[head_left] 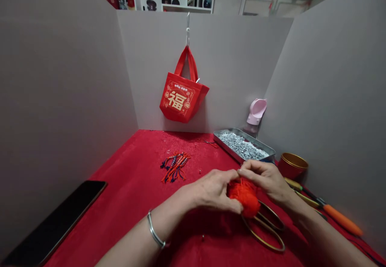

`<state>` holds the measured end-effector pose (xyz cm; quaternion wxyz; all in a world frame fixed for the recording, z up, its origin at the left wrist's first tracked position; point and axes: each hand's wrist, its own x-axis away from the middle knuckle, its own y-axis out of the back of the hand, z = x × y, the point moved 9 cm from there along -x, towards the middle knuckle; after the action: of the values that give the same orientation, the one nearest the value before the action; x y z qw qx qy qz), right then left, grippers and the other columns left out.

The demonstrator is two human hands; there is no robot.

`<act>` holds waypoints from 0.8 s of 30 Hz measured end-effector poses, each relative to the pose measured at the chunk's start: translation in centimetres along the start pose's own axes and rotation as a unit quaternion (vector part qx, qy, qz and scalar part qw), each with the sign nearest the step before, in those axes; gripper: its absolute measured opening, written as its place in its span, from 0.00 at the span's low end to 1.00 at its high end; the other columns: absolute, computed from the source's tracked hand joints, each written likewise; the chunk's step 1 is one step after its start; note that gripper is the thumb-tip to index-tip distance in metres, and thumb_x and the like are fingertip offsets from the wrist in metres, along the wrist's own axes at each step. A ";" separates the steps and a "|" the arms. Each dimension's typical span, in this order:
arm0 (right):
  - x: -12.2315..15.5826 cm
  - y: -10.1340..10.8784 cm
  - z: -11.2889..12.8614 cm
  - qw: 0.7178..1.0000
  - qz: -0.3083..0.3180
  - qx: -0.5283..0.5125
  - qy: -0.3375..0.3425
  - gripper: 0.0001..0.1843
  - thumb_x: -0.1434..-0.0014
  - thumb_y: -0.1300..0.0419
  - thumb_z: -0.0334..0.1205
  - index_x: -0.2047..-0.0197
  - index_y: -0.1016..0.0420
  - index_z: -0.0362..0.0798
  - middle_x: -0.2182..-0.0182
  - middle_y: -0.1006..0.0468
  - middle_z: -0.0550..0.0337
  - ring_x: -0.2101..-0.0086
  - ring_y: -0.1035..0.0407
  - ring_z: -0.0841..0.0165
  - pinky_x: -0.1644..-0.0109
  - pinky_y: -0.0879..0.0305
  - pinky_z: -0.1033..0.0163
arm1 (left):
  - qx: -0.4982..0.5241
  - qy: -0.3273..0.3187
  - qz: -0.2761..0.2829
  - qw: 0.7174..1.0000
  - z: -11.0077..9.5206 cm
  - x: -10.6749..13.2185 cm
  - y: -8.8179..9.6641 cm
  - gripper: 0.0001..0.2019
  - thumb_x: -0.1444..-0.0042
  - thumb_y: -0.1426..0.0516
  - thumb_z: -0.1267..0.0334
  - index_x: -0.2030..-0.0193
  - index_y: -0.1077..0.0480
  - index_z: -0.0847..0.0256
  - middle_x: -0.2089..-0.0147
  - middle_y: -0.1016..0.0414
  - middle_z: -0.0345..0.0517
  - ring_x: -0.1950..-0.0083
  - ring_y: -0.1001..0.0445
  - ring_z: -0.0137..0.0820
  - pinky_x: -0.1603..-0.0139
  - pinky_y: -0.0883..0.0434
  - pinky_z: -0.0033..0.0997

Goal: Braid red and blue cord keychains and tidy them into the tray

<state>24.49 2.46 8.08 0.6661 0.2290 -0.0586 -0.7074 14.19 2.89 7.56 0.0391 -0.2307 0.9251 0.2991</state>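
Note:
My left hand (215, 188) is wrapped around a ball of bright red yarn (246, 200), with the thumb along its lower side. At the top of the ball my right hand (267, 180) pinches thumb and forefinger together close to the left fingertips. A thin strand appears to run from the ball up to these fingers, though its end is too small to make out. Below the ball lie scissors with gold-coloured loop handles (279, 251), their blades hidden. To the left, a small heap of red and dark blue braided cords (176, 166) rests on the red cloth (129, 202).
A metal tray (224, 148) of small silvery pieces stands behind my right hand. Right of it are a gold-rimmed red bowl (294, 160) and an orange-handled tool (342, 219). A black phone (57, 222) lies left. A red bag (183, 98) hangs on the grey back panel.

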 end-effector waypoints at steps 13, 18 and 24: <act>1.9 -3.8 3.2 0.982 0.052 0.150 0.105 0.15 0.42 0.48 0.43 0.78 0.35 0.48 0.80 0.36 0.64 0.78 0.42 0.73 0.72 0.44 0.67 | -0.332 0.029 -0.104 0.937 1.5 0.2 3.1 0.11 0.58 0.46 0.68 0.65 0.39 0.60 0.63 0.36 0.45 0.66 0.36 0.31 0.67 0.36 0.32; 0.7 1.6 0.1 0.993 -0.112 0.037 -0.004 0.14 0.45 0.46 0.51 0.64 0.29 0.49 0.68 0.27 0.57 0.66 0.34 0.66 0.67 0.37 0.65 | -0.161 -0.032 -0.040 0.986 -0.7 0.2 0.7 0.16 0.62 0.40 0.62 0.65 0.38 0.60 0.69 0.36 0.40 0.71 0.37 0.27 0.71 0.38 0.27; 1.3 -5.1 -3.5 0.950 0.038 -0.271 -0.149 0.21 0.44 0.55 0.58 0.66 0.33 0.51 0.76 0.29 0.59 0.80 0.37 0.69 0.82 0.43 0.65 | 0.048 0.010 -0.149 0.988 -0.6 0.3 3.5 0.16 0.58 0.43 0.65 0.61 0.42 0.60 0.67 0.33 0.41 0.67 0.34 0.28 0.67 0.35 0.29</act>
<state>21.16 2.47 2.68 0.7130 -0.0705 0.0282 -0.6971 12.40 4.90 9.83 0.0847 -0.3673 0.8938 0.2430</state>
